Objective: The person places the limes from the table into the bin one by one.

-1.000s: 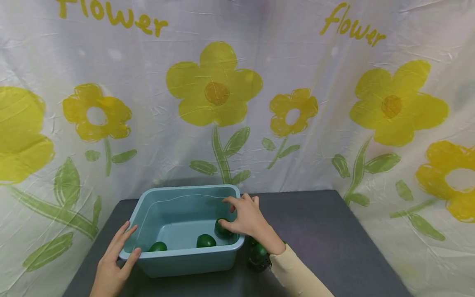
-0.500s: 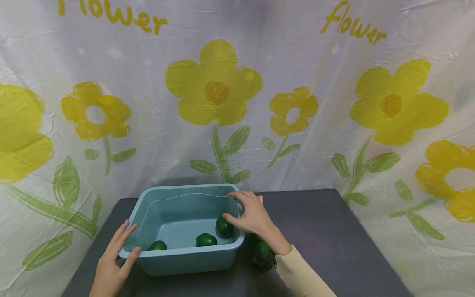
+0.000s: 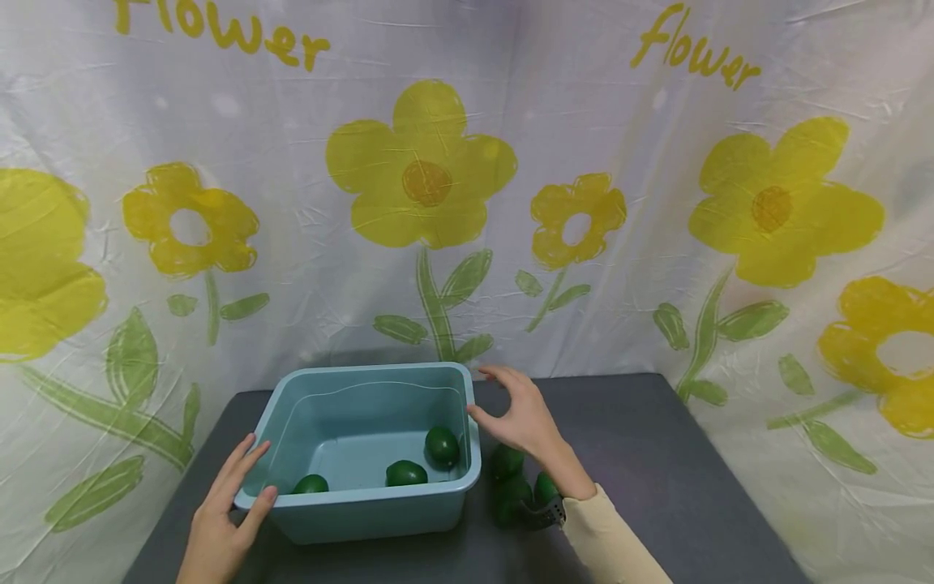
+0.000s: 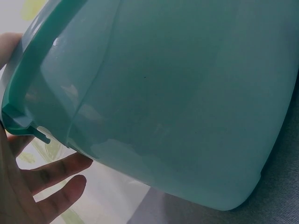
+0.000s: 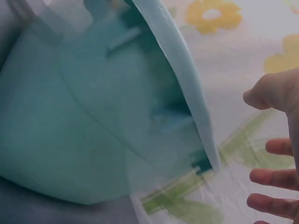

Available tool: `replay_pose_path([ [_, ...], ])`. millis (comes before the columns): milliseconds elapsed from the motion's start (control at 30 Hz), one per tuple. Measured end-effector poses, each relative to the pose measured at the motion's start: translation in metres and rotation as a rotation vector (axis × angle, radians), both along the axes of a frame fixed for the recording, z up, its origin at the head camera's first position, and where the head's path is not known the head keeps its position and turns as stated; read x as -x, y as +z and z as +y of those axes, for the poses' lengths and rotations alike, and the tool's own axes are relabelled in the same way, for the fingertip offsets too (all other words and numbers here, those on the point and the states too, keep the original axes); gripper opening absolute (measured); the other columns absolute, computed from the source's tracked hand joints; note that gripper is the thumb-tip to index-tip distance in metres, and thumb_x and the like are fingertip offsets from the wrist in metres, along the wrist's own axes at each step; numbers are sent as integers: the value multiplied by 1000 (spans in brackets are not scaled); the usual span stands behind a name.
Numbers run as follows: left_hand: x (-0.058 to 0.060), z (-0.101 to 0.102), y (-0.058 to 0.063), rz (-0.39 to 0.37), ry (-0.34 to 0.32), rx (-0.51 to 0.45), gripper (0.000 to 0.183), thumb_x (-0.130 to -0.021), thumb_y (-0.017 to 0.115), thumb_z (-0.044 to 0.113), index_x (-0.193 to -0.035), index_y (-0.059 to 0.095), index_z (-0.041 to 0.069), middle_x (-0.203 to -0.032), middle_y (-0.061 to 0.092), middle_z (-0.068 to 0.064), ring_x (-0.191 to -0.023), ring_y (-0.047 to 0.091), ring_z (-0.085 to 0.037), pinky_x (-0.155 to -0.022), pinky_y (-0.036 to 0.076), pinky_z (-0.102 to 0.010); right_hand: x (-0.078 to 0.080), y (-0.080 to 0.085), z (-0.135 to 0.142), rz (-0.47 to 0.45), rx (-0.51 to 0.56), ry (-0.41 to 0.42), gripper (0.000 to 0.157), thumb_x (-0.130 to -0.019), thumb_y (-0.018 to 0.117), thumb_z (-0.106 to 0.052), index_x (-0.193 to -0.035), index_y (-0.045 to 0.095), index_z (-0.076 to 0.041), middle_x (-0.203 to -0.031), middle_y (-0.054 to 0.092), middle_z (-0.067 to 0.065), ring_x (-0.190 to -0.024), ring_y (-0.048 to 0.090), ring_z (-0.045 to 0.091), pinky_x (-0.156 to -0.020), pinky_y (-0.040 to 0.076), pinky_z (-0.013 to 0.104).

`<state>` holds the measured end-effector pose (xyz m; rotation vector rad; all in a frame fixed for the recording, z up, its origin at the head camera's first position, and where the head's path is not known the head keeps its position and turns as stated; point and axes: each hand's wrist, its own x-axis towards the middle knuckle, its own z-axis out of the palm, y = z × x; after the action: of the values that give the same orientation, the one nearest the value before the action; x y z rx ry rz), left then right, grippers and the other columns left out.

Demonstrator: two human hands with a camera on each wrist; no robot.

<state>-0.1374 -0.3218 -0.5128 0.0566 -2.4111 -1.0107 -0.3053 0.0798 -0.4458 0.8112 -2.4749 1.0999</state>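
A light blue plastic basin (image 3: 372,519) stands on the dark table. Inside it lie dark green, avocado-like fruits: one at the right (image 3: 442,448), one near the front middle (image 3: 406,473) and one at the front left (image 3: 310,484), partly hidden by the rim. My left hand (image 3: 222,519) rests on the basin's front left corner, fingers spread and fairly straight. Just beyond the right rim, my right hand (image 3: 521,414) hovers with thumb and fingers apart, holding nothing. In the right wrist view its fingers (image 5: 273,177) are apart from the basin wall.
Several more green fruits (image 3: 507,462) lie on the table right of the basin, partly covered by my right wrist and its dark strap (image 3: 543,513). A white curtain (image 3: 292,203) with yellow flowers hangs behind the table (image 3: 642,454).
My right hand has drawn away from the fruit at the basin's right side and moved out over the rim to the right. My left hand and the basin stay put.
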Motion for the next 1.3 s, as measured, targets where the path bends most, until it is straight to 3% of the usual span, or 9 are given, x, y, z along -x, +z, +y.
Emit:
replay_pose_path([
  [333,-1,0,0,-6,3,6,61,-102,73,23,-159,51,22,-171,35,-10,-144,16,20,-101,36,-82,5,-9,28,-68,46,-97,61,-92,83,-35,-146,64,-17,-131,70,10,-114,64,33,-95,53,59],
  [567,-1,-1,2,6,1,0,61,-102,73,22,-159,51,22,-171,35,-8,-146,16,18,-102,36,-81,9,-27,41,-75,49,-122,59,-92,82,-29,-146,64,-13,-131,70,14,-113,65,37,-94,53,59],
  [767,-1,-1,1,2,-11,-2,61,-102,72,21,-159,51,24,-171,35,-7,-146,16,18,-104,34,-79,6,-47,48,-142,4,-167,63,-91,83,-33,-147,63,-14,-129,70,13,-112,63,34,-92,53,58],
  [1033,-5,-3,-1,-32,21,26,60,-103,72,27,-160,50,27,-171,35,-9,-147,15,17,-94,39,-78,3,-76,50,-208,-59,-139,65,-91,82,-41,-146,63,-11,-130,70,14,-111,64,37,-89,53,57],
  [1300,0,-1,-1,7,-5,20,61,-102,72,22,-159,51,23,-171,35,-9,-144,15,21,-97,38,-80,-3,-96,52,-283,-91,-130,71,-89,83,-45,-147,63,-8,-130,70,17,-112,65,39,-89,55,58],
])
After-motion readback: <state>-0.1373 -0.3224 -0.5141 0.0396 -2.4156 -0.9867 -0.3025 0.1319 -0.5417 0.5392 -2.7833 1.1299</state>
